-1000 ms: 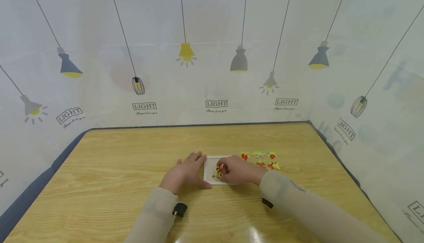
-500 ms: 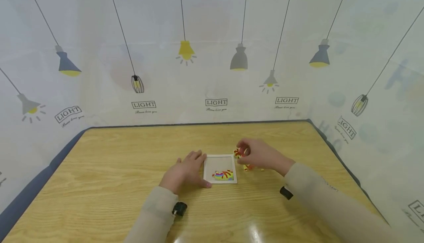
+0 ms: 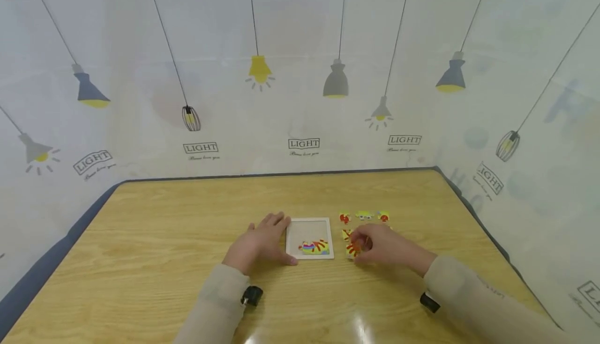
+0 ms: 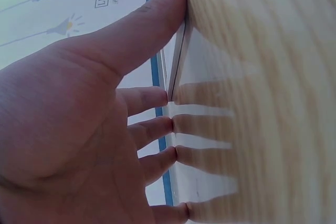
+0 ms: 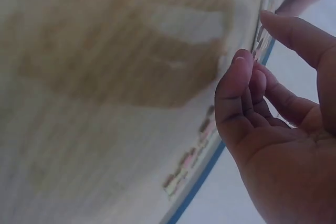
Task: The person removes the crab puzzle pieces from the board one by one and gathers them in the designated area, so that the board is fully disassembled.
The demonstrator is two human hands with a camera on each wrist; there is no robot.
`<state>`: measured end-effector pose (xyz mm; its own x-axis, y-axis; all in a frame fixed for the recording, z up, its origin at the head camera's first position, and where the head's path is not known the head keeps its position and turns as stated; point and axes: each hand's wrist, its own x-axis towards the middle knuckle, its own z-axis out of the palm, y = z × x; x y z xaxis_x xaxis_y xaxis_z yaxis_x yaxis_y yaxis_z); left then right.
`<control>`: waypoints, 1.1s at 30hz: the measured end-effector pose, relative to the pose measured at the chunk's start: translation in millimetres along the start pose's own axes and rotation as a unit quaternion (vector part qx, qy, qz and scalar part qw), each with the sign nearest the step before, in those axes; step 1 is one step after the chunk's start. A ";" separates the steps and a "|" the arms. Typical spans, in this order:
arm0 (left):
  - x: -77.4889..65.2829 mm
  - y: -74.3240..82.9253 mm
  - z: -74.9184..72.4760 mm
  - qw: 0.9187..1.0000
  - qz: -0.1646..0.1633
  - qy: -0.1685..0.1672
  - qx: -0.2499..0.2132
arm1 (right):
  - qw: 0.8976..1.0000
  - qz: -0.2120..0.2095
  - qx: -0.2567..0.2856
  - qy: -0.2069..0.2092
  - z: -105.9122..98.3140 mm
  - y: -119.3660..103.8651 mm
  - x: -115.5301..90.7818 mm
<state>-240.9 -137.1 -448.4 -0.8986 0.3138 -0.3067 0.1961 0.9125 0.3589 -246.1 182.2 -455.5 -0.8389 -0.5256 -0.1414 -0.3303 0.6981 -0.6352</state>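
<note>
A small white puzzle frame [image 3: 332, 240] lies on the wooden table, with colourful jigsaw pieces [image 3: 315, 247] along its near edge. My left hand [image 3: 262, 240] rests at the frame's left side, fingers spread, with the thumb at its near corner. In the left wrist view, straight fingertips touch the table beside it. To the right of the frame, my right hand [image 3: 389, 247] holds a yellow puzzle piece [image 3: 352, 250] with red stripes between thumb and fingers, low over the table. The right wrist view shows the other fingers curled in.
Several loose puzzle pieces [image 3: 364, 215] lie in rows right of the frame, some partly hidden behind my right hand. Another striped piece [image 3: 347, 235] lies close to my fingertips. A pale wall covering printed with lamps [image 3: 303, 144] stands behind the table [image 3: 197, 219].
My right hand has moved from inside the frame, out past its upper right corner with a striped puzzle piece, then down toward the loose pieces. My left hand has stayed at the frame.
</note>
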 end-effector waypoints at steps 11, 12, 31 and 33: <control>-2.1 -0.2 0.2 1.000 0.002 0.002 -0.008 | 1.000 0.013 0.019 -0.020 3.2 0.1 -2.1; -2.1 -0.3 0.0 1.000 0.002 0.003 -0.009 | 0.999 0.014 0.020 -0.021 3.1 0.4 -1.8; 1.4 -4.3 2.9 1.000 -0.002 0.008 -0.012 | 1.000 -0.008 0.021 0.004 -15.2 -7.0 1.6; 1.1 -4.3 2.3 1.000 -0.002 0.008 -0.012 | 1.000 -0.011 0.021 0.017 -22.3 -15.4 3.9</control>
<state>-241.8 -140.1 -452.3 -0.9054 0.3056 -0.2947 0.1826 0.9070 0.3795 -254.0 180.3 -429.3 -0.8460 -0.5232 -0.1026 -0.3303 0.6654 -0.6694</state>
